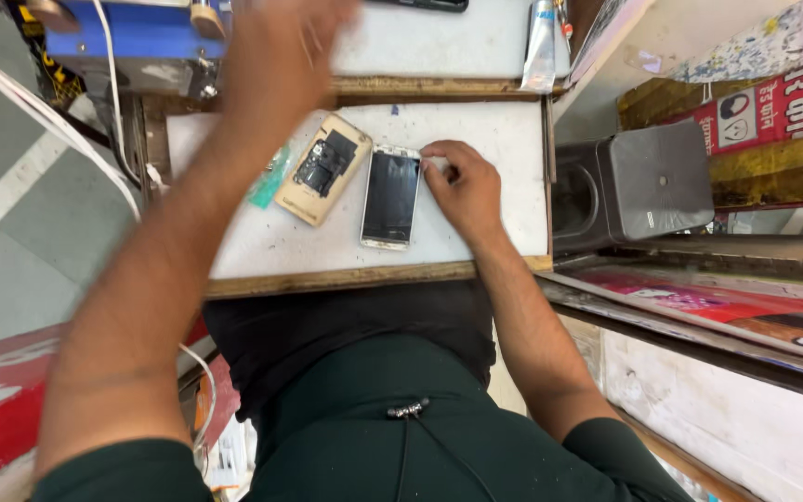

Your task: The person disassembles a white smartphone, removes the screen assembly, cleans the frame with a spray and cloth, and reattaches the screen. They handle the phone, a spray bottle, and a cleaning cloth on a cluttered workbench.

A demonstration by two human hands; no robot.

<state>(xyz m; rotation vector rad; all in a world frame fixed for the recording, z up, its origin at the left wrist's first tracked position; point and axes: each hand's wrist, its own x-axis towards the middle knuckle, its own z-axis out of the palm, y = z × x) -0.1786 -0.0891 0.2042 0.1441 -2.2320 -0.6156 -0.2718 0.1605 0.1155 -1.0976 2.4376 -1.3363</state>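
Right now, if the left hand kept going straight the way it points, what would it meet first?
Probably the blue machine at the bench's far edge; the left hand is blurred and raised, so depth is unclear.

On the white wood-edged counter [262, 246] a white-framed, dark-screened smartphone [390, 197] lies near the middle, with a gold open phone back shell showing dark inner parts [323, 169] just to its left and a small green translucent plastic piece [269, 177] further left. The right hand [465, 186] rests on the counter, touching the phone's right upper edge, while the left hand [281, 51] is raised over the counter's far left. A dark grey box-shaped speaker [638, 186] stands right of the counter, and a blue machine [141, 42] sits behind its far left corner.
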